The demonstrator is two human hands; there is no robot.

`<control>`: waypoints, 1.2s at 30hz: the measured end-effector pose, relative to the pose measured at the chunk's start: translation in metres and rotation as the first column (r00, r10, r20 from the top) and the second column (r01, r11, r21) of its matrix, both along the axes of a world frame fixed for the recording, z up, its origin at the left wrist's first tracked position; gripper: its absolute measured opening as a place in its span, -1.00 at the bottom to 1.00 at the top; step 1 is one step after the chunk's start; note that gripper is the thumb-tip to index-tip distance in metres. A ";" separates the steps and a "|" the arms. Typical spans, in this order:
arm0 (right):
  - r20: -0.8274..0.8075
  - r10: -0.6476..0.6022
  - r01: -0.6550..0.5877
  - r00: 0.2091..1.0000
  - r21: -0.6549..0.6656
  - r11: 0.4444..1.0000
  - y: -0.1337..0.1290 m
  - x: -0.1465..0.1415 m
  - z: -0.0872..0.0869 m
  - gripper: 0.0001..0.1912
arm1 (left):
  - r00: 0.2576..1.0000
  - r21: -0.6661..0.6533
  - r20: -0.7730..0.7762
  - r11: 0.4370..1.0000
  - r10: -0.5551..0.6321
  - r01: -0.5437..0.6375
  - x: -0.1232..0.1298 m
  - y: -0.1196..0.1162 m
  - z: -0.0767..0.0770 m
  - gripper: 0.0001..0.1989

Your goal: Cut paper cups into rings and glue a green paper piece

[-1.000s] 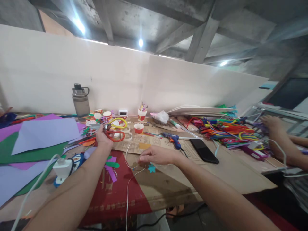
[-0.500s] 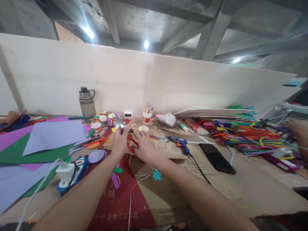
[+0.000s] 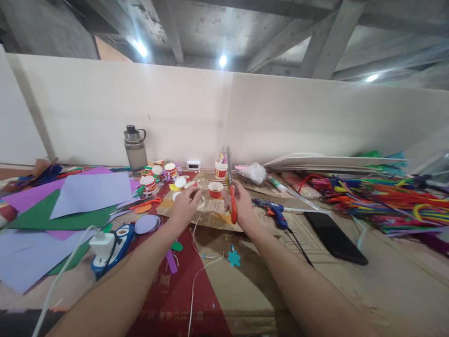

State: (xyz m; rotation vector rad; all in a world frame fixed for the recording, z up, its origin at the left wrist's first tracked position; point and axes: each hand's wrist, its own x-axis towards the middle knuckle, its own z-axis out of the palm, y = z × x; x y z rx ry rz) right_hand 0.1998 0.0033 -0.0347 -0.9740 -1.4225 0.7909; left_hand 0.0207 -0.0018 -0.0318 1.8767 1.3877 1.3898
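Note:
My right hand point(image 3: 242, 201) is closed around a pair of scissors point(image 3: 233, 206) with red-orange handles. Their metal blades point upward. My left hand point(image 3: 186, 204) is to the left, its thumb and fingers pinched together; whatever may be between them is too small to make out. A white ring-like piece point(image 3: 201, 202) shows just beside its fingertips, and I cannot tell whether they touch it. Between both hands stands a red and white paper cup point(image 3: 215, 190) on flattened brown cardboard point(image 3: 224, 222). White discs point(image 3: 180, 181) lie beyond my left hand.
A blue glue gun point(image 3: 277, 213) and black phone point(image 3: 333, 238) lie to the right, near piled pipe cleaners point(image 3: 382, 196). On the left are coloured sheets point(image 3: 91, 194), a power strip point(image 3: 119, 245) and a water bottle point(image 3: 135, 152). A cup of pens point(image 3: 220, 169) stands behind.
My hands have moved apart. The scissors went from between both hands to my right hand alone, blades now upright. The view has turned slightly right-to-left, and the other person's arm is out of sight.

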 end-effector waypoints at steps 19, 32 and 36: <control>-0.335 0.050 -0.080 0.941 -0.075 0.994 -0.003 -0.002 0.008 -0.64 | 0.762 -0.077 -0.629 0.988 -0.151 0.132 0.004 0.003 -0.024 -0.78; -0.424 -0.018 -0.014 0.905 -0.070 0.997 0.015 0.009 0.005 -0.73 | 0.797 0.084 -0.585 0.989 0.149 -0.123 -0.019 0.022 -0.012 -0.81; -0.423 -0.002 -0.025 0.906 -0.060 0.998 0.019 0.008 0.001 -0.70 | 0.740 -0.013 -0.671 0.998 0.037 -0.061 -0.024 0.025 -0.011 -0.89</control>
